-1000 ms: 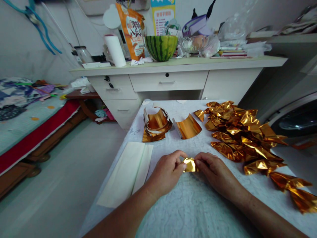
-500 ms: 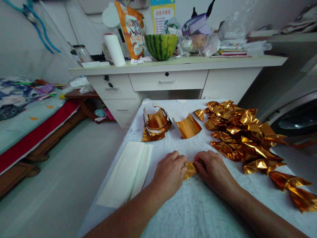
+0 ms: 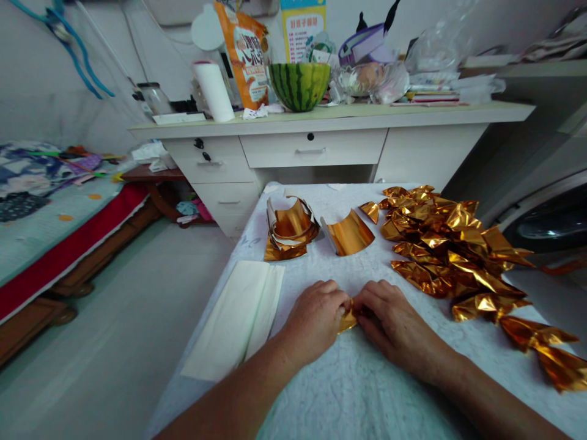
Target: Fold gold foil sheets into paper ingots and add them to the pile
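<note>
Between my two hands is a small piece of gold foil paper (image 3: pixel 347 321), low over the cloth-covered table. My left hand (image 3: pixel 318 318) pinches its left side, and my right hand (image 3: pixel 387 318) grips the right side with curled fingers. Much of the foil is hidden behind the fingers. Beyond them lie a curved gold foil sheet (image 3: pixel 351 233) and a curled stack of foil sheets (image 3: pixel 293 223). To the left of my left hand rests a stack of folded white paper (image 3: pixel 232 318). A heap of folded gold foil pieces (image 3: pixel 440 244) spreads over the table's right side.
The table (image 3: pixel 316 403) wears a pale quilted cover. Behind it stands a white desk (image 3: pixel 316 146) bearing a watermelon half (image 3: pixel 299 85), an orange snack bag (image 3: pixel 247 61) and a paper roll (image 3: pixel 214 91). A bed (image 3: pixel 68 238) is at left, a front-loading washing machine (image 3: pixel 550 208) at right.
My hands have come closer together, and less of the gold foil paper shows between them. My right hand has shifted slightly left. Other things keep their places.
</note>
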`<state>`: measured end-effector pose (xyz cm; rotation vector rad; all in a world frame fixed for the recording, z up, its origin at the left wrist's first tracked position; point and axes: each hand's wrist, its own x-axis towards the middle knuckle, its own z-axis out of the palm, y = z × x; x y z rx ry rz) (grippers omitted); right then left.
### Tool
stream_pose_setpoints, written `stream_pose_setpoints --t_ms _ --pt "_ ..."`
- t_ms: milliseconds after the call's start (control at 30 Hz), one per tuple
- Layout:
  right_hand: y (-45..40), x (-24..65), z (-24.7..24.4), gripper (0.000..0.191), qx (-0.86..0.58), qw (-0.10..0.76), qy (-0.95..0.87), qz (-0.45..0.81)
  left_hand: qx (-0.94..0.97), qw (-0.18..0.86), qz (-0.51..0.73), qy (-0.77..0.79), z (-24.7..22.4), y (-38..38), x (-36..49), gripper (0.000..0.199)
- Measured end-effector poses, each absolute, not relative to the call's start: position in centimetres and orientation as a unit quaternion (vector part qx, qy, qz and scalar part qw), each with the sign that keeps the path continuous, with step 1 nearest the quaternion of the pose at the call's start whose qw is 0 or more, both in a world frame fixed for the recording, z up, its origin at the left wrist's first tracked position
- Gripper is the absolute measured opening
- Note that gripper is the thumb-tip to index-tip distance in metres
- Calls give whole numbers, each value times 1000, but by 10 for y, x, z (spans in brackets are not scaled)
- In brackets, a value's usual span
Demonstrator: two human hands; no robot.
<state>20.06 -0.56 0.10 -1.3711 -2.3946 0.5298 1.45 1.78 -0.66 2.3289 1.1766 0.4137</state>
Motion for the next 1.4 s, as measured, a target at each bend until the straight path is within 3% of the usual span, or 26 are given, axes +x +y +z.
stream_pose_setpoints --t_ms 100,233,333,633,800,1000,1400 --pt "-7 201 0 9 -486 150 -842 179 853 262 150 425 -3 18 13 21" --pt "-7 201 -5 7 -493 145 -841 172 847 292 147 420 2 18 9 6" --pt "-7 200 -6 9 -496 143 -838 178 846 296 142 421 2 18 8 15" --pt "-8 197 -8 11 -508 142 -834 160 844 309 135 418 2 21 9 3" --pt "-7 195 -12 15 -520 137 -832 137 843 316 136 413 3 23 9 8" --pt "-8 190 -6 3 -529 128 -828 136 850 309 132 405 1 22 7 10" --pt "-6 199 -12 13 -566 149 -802 121 856 305 112 401 3 18 4 13"
